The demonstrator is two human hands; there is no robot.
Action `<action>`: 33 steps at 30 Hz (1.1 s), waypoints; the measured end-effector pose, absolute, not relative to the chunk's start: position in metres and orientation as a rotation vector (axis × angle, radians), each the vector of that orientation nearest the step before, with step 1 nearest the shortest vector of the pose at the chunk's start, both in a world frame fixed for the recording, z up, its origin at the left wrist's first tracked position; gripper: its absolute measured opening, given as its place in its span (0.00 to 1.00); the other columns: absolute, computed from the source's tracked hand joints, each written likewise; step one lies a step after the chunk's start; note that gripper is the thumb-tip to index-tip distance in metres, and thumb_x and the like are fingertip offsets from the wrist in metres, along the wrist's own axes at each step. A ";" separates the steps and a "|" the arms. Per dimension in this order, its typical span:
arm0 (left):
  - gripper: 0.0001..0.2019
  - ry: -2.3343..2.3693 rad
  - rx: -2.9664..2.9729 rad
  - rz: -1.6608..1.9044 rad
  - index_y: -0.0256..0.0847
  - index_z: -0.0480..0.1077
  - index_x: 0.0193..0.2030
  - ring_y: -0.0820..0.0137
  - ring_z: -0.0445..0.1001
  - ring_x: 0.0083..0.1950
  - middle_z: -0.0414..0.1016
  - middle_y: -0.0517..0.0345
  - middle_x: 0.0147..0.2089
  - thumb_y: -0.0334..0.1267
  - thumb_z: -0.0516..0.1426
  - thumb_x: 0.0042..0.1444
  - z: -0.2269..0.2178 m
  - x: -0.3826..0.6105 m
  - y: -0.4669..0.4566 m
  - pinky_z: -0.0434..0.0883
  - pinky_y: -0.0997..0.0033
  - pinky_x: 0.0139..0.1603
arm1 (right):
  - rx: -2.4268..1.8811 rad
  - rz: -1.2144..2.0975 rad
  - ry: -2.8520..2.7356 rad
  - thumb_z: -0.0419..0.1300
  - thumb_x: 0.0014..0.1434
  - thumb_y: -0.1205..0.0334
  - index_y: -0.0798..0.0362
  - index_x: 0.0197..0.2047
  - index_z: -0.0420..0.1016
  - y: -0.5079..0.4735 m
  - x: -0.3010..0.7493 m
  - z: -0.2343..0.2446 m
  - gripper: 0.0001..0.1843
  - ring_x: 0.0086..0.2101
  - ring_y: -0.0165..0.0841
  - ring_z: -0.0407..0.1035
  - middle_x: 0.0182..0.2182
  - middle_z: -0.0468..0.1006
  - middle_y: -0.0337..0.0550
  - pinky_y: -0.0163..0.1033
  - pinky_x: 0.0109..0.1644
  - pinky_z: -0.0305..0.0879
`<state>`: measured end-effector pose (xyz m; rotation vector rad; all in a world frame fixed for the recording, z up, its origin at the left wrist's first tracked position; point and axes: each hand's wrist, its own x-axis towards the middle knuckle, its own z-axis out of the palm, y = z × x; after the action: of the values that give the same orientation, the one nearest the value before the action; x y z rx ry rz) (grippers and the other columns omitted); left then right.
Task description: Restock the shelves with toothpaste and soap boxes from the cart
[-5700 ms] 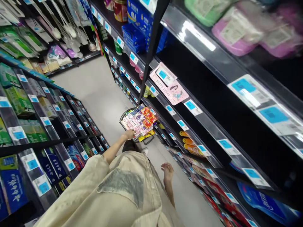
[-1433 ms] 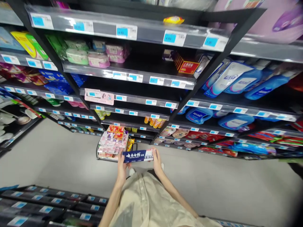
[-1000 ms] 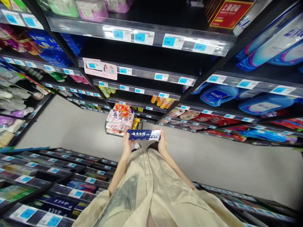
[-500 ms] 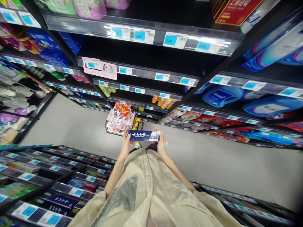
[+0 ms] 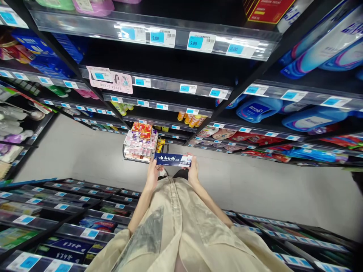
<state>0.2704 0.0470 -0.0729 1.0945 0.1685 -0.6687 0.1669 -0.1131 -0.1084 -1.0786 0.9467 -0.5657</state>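
Observation:
A dark blue and white toothpaste box [image 5: 172, 159] is held level in front of my body, its printed long face turned up toward me. My left hand [image 5: 152, 173] grips its left end, and my right hand [image 5: 193, 172] grips its right end. The fingers of both hands are partly hidden behind the box. Just beyond my left hand, a stack of small soap-like boxes [image 5: 140, 141], pink and white with red ones on top, sits low near the floor on a carrier with a dark frame.
Tall shelves [image 5: 159, 85] with price tags rise ahead. Blue detergent bottles [image 5: 258, 109] stand on the right part, orange bottles [image 5: 191, 119] lower in the middle. Behind me on the left, another shelf holds dark blue boxes [image 5: 66, 245]. Grey floor [image 5: 241, 177] runs along the aisle.
The view has shifted a little, so the shelves sit slightly farther left and higher. Both hands keep hold of the toothpaste box, which tilts slightly differently.

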 end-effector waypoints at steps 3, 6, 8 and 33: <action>0.27 0.181 1.100 -0.668 0.44 0.72 0.53 0.71 0.71 0.33 0.75 0.57 0.39 0.60 0.68 0.55 -0.076 0.271 0.051 0.67 0.70 0.34 | -1.087 -0.562 0.953 0.52 0.65 0.28 0.53 0.61 0.75 -0.110 0.167 -0.110 0.40 0.23 0.33 0.71 0.36 0.82 0.45 0.38 0.24 0.63; 0.27 0.194 1.112 -0.663 0.43 0.71 0.51 0.71 0.71 0.32 0.75 0.59 0.37 0.60 0.67 0.55 -0.078 0.271 0.056 0.66 0.70 0.35 | -1.109 -0.548 0.950 0.51 0.65 0.27 0.53 0.61 0.75 -0.106 0.169 -0.110 0.40 0.24 0.34 0.72 0.38 0.83 0.46 0.38 0.25 0.64; 0.27 0.215 1.120 -0.651 0.43 0.70 0.49 0.71 0.71 0.32 0.75 0.60 0.35 0.61 0.67 0.54 -0.080 0.272 0.060 0.66 0.69 0.35 | -1.130 -0.533 0.939 0.51 0.65 0.27 0.52 0.61 0.75 -0.104 0.171 -0.110 0.40 0.24 0.34 0.72 0.39 0.83 0.46 0.39 0.25 0.65; 0.26 0.245 1.238 -0.602 0.43 0.71 0.49 0.74 0.69 0.30 0.74 0.62 0.35 0.51 0.73 0.50 -0.085 0.272 0.062 0.67 0.70 0.37 | -1.174 -0.457 0.922 0.52 0.63 0.27 0.48 0.56 0.73 -0.099 0.174 -0.105 0.35 0.25 0.36 0.76 0.41 0.84 0.44 0.39 0.27 0.67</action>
<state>0.2722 0.0616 -0.0853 1.2382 0.2445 -0.6020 0.1737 -0.0987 -0.1049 -1.1738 0.9220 -0.4567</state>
